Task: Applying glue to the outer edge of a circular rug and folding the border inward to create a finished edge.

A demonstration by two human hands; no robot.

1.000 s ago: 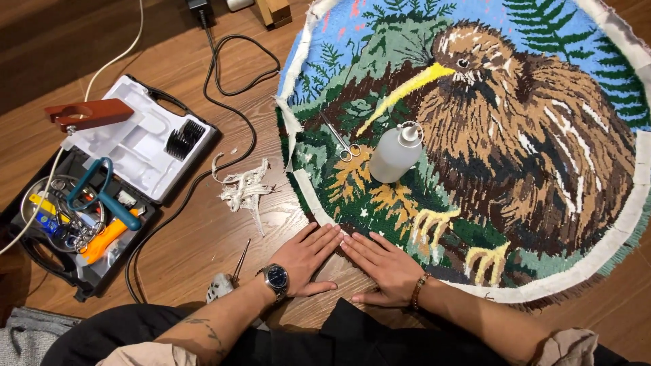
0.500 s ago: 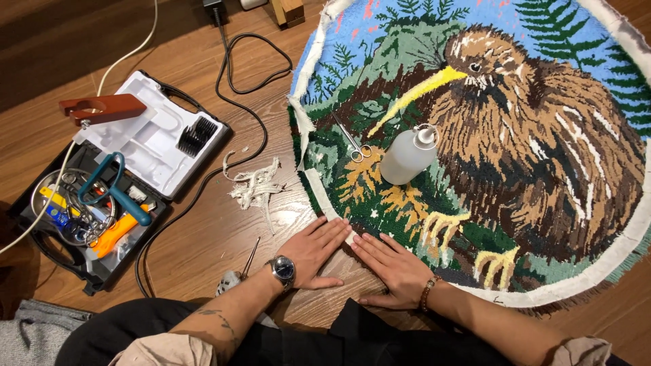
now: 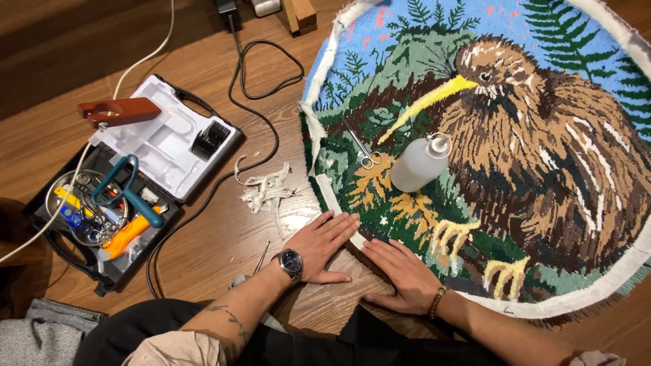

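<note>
A large round tufted rug showing a brown long-beaked bird lies on the wooden floor. My left hand, with a wristwatch, lies flat on the floor, its fingertips touching the rug's white cloth border. My right hand, with a bead bracelet, presses flat on the rug's near edge beside it. Both hands have their fingers spread and hold nothing. A translucent plastic bottle and small scissors lie on the rug beyond my hands.
An open black tool case with a white tray, a teal tool and an orange tool sits at left. A black cable loops across the floor. White cloth scraps lie near my left hand. Tweezers rest by my wrist.
The view has shifted so everything sits further right and lower. My hands stay flat at the rug's edge, nearly unmoved.
</note>
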